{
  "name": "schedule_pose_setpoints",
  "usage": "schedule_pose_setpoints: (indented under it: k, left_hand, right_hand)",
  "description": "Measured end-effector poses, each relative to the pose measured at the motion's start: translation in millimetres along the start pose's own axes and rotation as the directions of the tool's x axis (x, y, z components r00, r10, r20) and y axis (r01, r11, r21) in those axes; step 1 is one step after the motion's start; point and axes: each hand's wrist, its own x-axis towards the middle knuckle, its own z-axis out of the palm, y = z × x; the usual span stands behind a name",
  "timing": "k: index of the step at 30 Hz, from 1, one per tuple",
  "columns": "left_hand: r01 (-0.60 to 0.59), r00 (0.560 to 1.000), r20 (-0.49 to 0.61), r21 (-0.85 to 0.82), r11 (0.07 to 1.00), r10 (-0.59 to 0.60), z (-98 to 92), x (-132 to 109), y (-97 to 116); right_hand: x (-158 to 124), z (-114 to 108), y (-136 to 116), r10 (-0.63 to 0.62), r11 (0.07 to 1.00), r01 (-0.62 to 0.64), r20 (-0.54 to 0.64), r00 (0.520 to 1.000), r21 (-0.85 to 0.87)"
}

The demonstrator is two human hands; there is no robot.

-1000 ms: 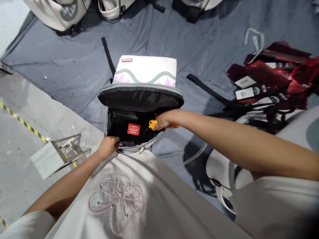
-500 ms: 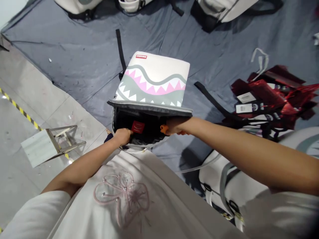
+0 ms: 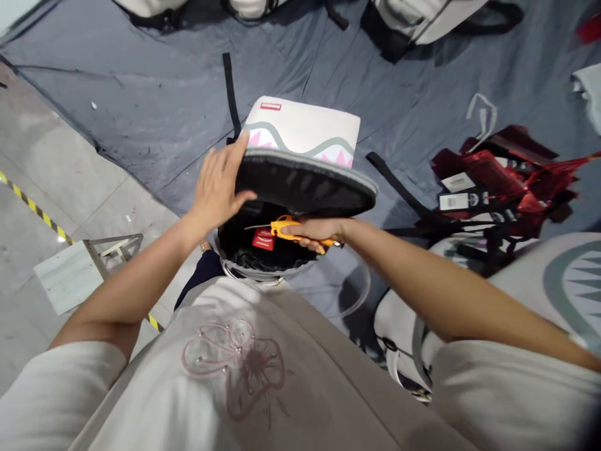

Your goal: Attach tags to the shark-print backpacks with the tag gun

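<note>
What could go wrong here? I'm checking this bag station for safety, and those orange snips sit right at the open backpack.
The right hand holds the orange snips, blades toward the left hand on the flap; a slip might nick those fingers. The tips hover over the lining and red label, so they might snag fabric. Loose black straps could tangle.

The left hand (image 3: 216, 188) lies flat against the padded black flap (image 3: 305, 185) of the white shark-mouth backpack (image 3: 305, 125). The right hand (image 3: 312, 232) grips orange-handled scissors (image 3: 282, 227) over the open black inside, near a small red label (image 3: 263, 238).
</note>
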Motion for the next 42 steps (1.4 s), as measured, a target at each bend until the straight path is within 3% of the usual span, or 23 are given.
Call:
schedule_pose_setpoints:
  k: [4, 9, 12, 16, 18, 19, 23, 25, 28, 29, 31, 33, 37, 40, 42]
  left_hand:
    - [0.099, 0.994, -0.026, -0.118, 0.988, -0.103, 18.4, 57.8, -16.6]
    - [0.132, 0.990, -0.022, -0.204, 0.970, -0.139, 32.2, 92.3, -23.6]
    - [0.134, 0.991, 0.023, -0.232, 0.963, -0.132, 38.6, 105.7, -27.2]
    - [0.104, 0.994, 0.059, -0.279, 0.955, -0.091, 49.3, 118.6, -35.3]
    - [0.091, 0.995, 0.066, -0.300, 0.950, -0.075, 53.1, 124.1, -40.8]
    - [0.085, 0.996, 0.064, -0.314, 0.946, -0.068, 54.5, 127.4, -44.0]
    - [0.047, 0.999, 0.012, -0.416, 0.908, -0.047, 61.0, 146.4, -58.5]
    - [0.044, 0.999, 0.003, -0.458, 0.888, -0.047, 66.1, 157.0, -64.6]
    - [0.028, 1.000, 0.013, -0.472, 0.881, -0.024, 73.3, 169.0, -68.2]
    - [0.005, 1.000, 0.006, -0.479, 0.878, -0.003, 74.7, 171.5, -67.7]
    - [-0.054, 0.999, -0.029, -0.496, 0.867, 0.046, 75.6, 174.6, -64.8]
    - [-0.109, 0.994, -0.066, -0.504, 0.857, 0.088, 73.8, 175.6, -60.4]
    - [-0.185, 0.983, -0.086, -0.540, 0.821, 0.165, 66.6, 175.0, -50.6]
    - [-0.229, 0.973, -0.107, -0.556, 0.799, 0.204, 61.8, 175.5, -43.8]
    - [-0.263, 0.965, -0.136, -0.548, 0.794, 0.225, 60.2, 177.0, -40.4]
  right_hand:
    - [23.4, 44.9, 18.9, -0.090, 0.944, 0.107, -0.069, 0.994, 0.311]
    - [32.0, 67.6, 55.9, 0.056, 0.836, 0.080, -0.229, 0.972, 0.543]
    - [36.7, 78.6, 47.5, 0.123, 0.650, 0.149, -0.296, 0.947, 0.745]
    - [69.1, 102.7, -4.8, 0.163, 0.263, 0.308, -0.357, 0.920, 0.914]
    - [93.4, 112.4, -30.5, 0.235, 0.148, 0.457, -0.480, 0.845, 0.877]
    - [105.1, 116.3, -39.7, 0.274, 0.133, 0.531, -0.546, 0.791, 0.837]
    - [138.0, 129.5, -49.6, 0.294, 0.172, 0.757, -0.767, 0.571, 0.630]
    - [145.6, 132.1, -44.7, 0.324, 0.139, 0.818, -0.806, 0.495, 0.559]
    - [149.1, 127.5, -35.6, 0.540, -0.014, 0.867, -0.726, 0.427, 0.499]
    - [148.5, 124.9, -33.5, 0.585, -0.061, 0.872, -0.691, 0.425, 0.485]
    - [145.1, 121.2, -31.8, 0.549, -0.116, 0.859, -0.688, 0.475, 0.499]
    - [140.0, 120.4, -33.7, 0.461, -0.129, 0.840, -0.718, 0.521, 0.526]
    - [129.4, 120.5, -41.2, 0.432, -0.149, 0.809, -0.698, 0.571, 0.569]
    - [117.9, 124.4, -42.7, 0.445, -0.096, 0.763, -0.658, 0.608, 0.640]
    - [104.7, 135.3, -39.7, 0.495, 0.042, 0.714, -0.635, 0.593, 0.699]
